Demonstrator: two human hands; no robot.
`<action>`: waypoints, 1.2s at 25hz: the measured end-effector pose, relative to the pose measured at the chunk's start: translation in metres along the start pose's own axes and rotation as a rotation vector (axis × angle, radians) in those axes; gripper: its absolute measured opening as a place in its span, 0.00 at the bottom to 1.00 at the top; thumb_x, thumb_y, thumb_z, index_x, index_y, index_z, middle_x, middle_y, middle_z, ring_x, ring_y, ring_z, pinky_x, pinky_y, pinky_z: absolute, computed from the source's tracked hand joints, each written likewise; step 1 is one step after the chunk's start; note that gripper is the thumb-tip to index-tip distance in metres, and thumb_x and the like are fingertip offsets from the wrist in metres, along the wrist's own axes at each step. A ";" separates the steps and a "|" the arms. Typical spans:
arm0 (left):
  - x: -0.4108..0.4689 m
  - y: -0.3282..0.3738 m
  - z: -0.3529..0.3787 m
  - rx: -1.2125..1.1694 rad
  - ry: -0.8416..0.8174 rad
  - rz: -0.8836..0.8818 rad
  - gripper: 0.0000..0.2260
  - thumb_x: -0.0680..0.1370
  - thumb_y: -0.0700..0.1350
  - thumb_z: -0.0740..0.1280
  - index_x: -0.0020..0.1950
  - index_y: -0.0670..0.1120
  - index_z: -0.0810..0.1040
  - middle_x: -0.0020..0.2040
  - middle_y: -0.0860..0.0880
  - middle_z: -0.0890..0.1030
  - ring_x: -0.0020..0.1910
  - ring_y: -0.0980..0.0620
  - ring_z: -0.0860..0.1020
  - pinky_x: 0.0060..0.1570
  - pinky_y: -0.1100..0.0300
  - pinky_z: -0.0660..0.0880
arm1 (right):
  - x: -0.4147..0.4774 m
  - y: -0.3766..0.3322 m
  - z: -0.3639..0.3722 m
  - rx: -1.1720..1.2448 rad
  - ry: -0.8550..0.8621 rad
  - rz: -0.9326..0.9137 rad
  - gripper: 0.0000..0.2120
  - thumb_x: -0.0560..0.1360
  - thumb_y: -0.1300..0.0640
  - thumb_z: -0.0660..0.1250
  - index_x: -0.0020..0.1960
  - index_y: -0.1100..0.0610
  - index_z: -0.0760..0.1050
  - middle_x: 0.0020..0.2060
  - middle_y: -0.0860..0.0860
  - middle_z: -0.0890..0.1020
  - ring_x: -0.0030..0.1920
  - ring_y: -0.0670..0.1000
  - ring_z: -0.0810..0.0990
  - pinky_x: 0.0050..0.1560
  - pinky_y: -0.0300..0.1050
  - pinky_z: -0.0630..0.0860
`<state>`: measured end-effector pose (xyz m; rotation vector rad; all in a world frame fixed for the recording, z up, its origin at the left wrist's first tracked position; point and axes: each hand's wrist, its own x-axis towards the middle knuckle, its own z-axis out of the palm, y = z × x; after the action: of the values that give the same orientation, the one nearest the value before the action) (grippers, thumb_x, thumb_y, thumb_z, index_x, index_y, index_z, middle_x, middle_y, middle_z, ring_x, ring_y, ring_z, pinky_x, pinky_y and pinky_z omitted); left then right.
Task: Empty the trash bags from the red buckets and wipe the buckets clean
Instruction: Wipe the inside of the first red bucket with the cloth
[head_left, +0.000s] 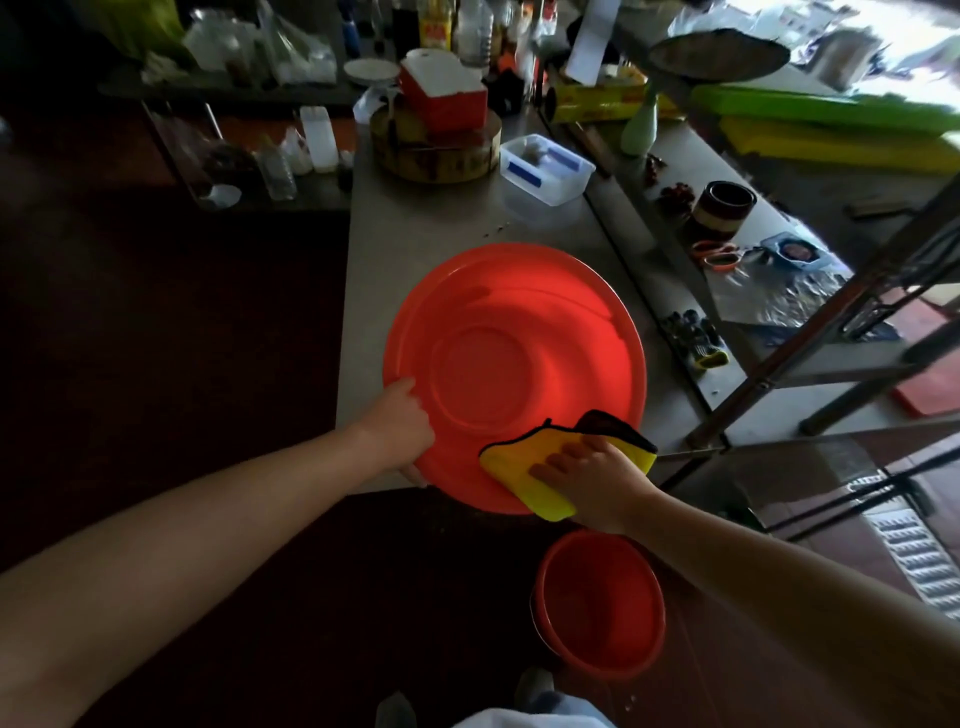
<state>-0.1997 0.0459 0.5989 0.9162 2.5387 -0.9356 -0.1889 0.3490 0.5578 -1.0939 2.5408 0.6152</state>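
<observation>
Red plastic fills the middle of the head view. A big red bucket (514, 332) sits on the grey desk (415, 228). Its near side sticks out past the desk edge, toward the person.

The left hand (402, 426) grips the bucket's left rim, with the thumb on top and the fingers tucked under. The right hand (597, 478) lies on a yellow cloth (524, 473) with its fingers spread. It presses the cloth down on the near rim. I cannot tell if the thumb hooks under the cloth.

What could go wrong? The right hand pushes on the part with no desk under it. I think a hard push could tip the bucket up and make it slide off. It might then fall on the small red bucket (602, 608) on the floor just below. A loose left hand would make that more likely. The cloth hangs over the rim, so it could slip off and drop too.

Now I count:
- two red buckets, one on the desk and one on the floor
- one yellow cloth
- two hands
- no trash bags that I can see in either bucket

Farther back on the desk is one clear plastic box (545, 169).
</observation>
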 end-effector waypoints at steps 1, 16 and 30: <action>-0.002 0.000 -0.001 -0.018 -0.035 -0.033 0.15 0.77 0.59 0.65 0.56 0.52 0.82 0.58 0.49 0.83 0.63 0.45 0.76 0.75 0.40 0.53 | 0.003 -0.003 -0.004 0.011 0.014 0.005 0.35 0.71 0.48 0.71 0.76 0.45 0.65 0.64 0.48 0.79 0.63 0.57 0.78 0.67 0.55 0.68; 0.021 0.083 0.012 -0.189 0.223 -0.053 0.31 0.76 0.72 0.57 0.58 0.47 0.80 0.54 0.44 0.83 0.55 0.43 0.79 0.65 0.47 0.64 | -0.010 -0.002 0.013 0.101 -0.009 0.085 0.36 0.72 0.40 0.69 0.77 0.43 0.62 0.69 0.47 0.74 0.69 0.57 0.71 0.71 0.56 0.62; 0.054 0.145 0.034 -0.351 0.499 0.025 0.30 0.74 0.70 0.61 0.39 0.44 0.81 0.36 0.43 0.81 0.34 0.45 0.79 0.37 0.57 0.73 | 0.055 -0.026 0.036 0.459 -0.121 0.181 0.32 0.81 0.35 0.46 0.78 0.51 0.61 0.75 0.52 0.68 0.75 0.57 0.65 0.72 0.59 0.60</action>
<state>-0.1451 0.1334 0.4791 1.1747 2.9500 -0.2471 -0.2019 0.3177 0.4959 -0.6532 2.5115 0.1158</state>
